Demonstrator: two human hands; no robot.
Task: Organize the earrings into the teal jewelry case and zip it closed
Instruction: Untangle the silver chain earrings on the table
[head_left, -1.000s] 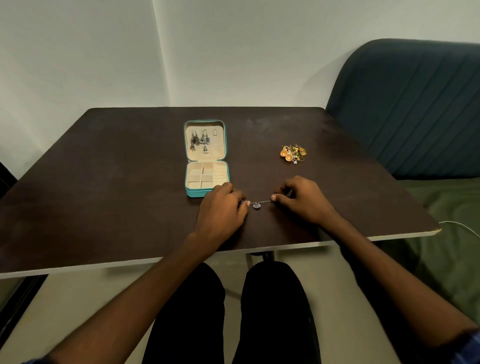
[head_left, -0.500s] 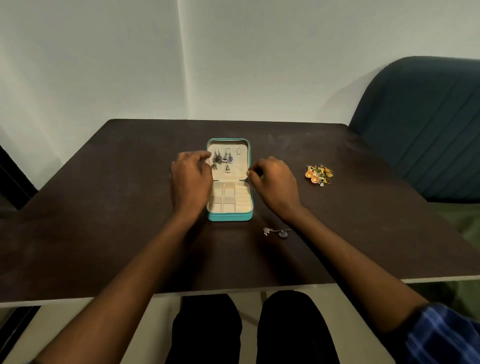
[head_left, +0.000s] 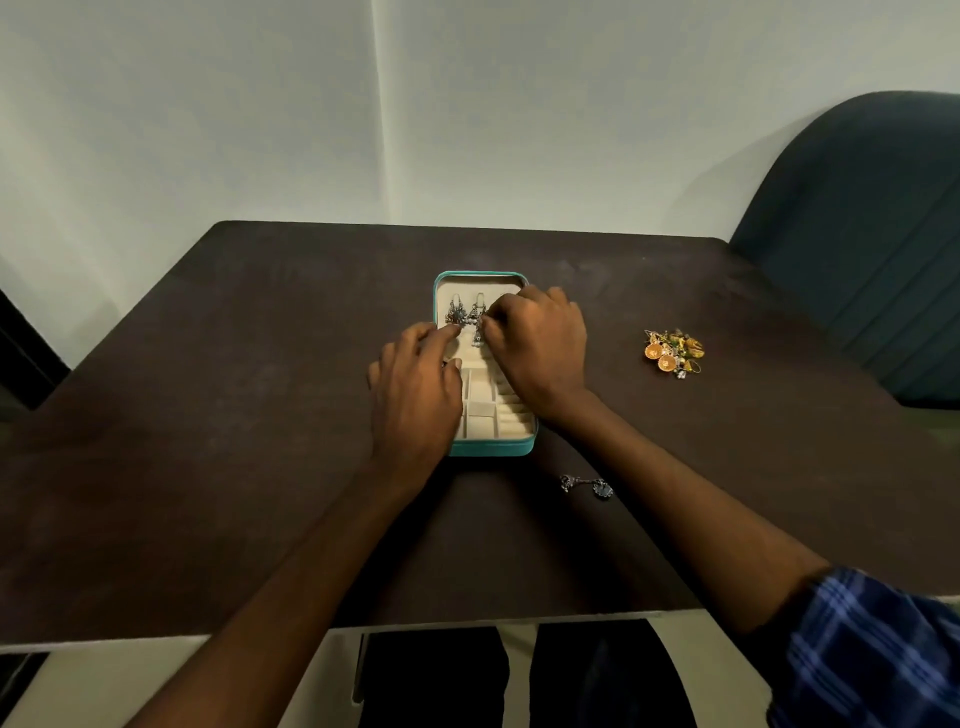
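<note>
Nearest you, your knees show below the table edge, and a blue plaid sleeve covers your right upper arm. A little farther in, just behind your right forearm and near the case's front right corner, a loose silver earring lies flat on the table, apart from both hands. Your left hand rests palm down over the left side of the open teal case, covering part of the cream tray compartments; its fingers reach forward to the lower edge of the lid panel, and the fingertips sit right at the hanging earrings. You cannot tell from here whether that hand is pinching one or only touching. Your right hand lies beside it, over the right side of the tray and lid, with its fingers curled in toward the same earrings, the tips meeting at them in what looks like a pinch, though the contact is too small to be sure. The hanging earrings sit between your two hands' fingertips, on the lid's cream lining. Well off to the right of your right hand, a pile of orange and yellow earrings sits on the table. Beyond it, a dark chair stands at the far right.
</note>
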